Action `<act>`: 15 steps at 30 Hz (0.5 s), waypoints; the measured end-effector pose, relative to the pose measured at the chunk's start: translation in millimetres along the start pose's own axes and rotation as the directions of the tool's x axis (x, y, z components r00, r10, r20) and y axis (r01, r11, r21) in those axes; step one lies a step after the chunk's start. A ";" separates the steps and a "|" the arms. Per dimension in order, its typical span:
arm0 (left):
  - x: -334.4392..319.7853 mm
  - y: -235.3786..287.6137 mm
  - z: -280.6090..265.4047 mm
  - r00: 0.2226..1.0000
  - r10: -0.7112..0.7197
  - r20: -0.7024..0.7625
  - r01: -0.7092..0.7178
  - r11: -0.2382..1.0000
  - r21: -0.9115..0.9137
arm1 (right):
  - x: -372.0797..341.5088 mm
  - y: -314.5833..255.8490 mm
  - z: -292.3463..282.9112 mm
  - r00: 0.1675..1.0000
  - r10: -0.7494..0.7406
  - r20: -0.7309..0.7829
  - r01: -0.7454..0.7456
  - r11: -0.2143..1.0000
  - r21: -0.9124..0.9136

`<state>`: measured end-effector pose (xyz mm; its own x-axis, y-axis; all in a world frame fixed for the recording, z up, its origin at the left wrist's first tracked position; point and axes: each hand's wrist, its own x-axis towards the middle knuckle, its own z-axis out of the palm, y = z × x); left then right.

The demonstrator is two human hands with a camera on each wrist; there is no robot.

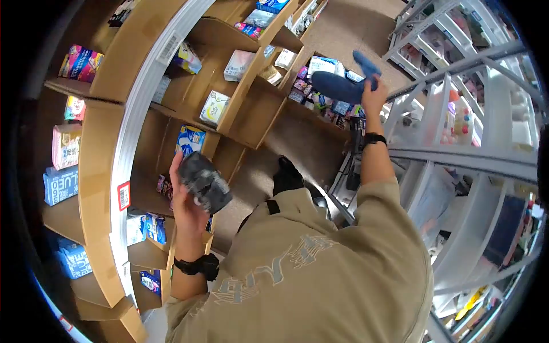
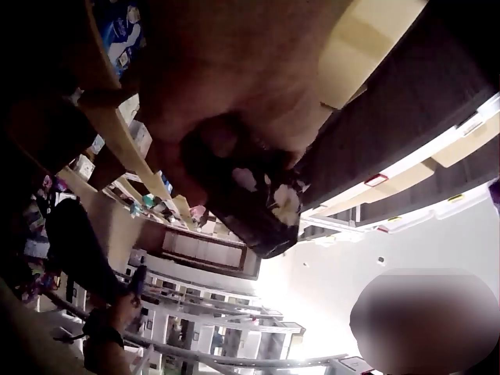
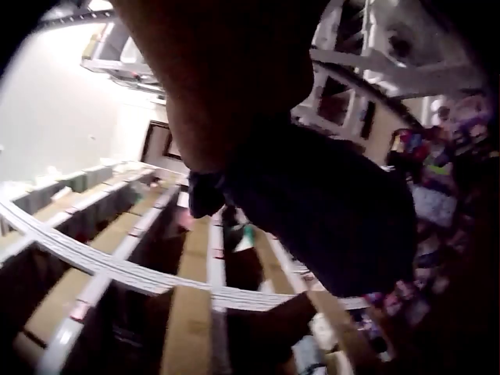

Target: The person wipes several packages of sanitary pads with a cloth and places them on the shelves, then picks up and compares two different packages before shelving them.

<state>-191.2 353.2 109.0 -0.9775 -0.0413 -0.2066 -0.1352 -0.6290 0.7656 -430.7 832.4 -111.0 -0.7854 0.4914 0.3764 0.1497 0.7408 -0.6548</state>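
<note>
My left hand (image 1: 189, 210) grips a black pack (image 1: 205, 183) in front of the cardboard shelf compartments. White flowers are printed on the pack's dark wrapper (image 2: 285, 205) in the left wrist view. Farther off on the right, my right hand (image 1: 374, 98) holds a dark blue thing (image 1: 336, 87) by its narrow middle. One end of it is a broad rounded lobe and the other a shorter, thinner piece; its kind cannot be made out. It hangs over a heap of small colourful packs (image 1: 325, 106). Its broad end fills much of the right wrist view.
Cardboard compartments (image 1: 251, 117) with wrapped packs line the left, fronted by a white label rail (image 1: 127, 148). A metal rack (image 1: 457, 153) with clear bins stands close on the right. Between them, the floor (image 1: 309, 134) shows around a dark shoe (image 1: 287, 174).
</note>
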 end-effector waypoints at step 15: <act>-4.3 26.6 19.5 0.932 0.311 -0.185 -0.124 0.756 0.643 | -108.9 -347.7 -66.0 -0.041 -0.629 0.776 -0.481 0.693 0.536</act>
<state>-193.8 351.7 142.1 -0.9234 -0.3778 -0.0678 -0.0849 0.0288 0.9960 -357.6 551.5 118.9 -0.5280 -0.8418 -0.1125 0.1597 0.0317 -0.9867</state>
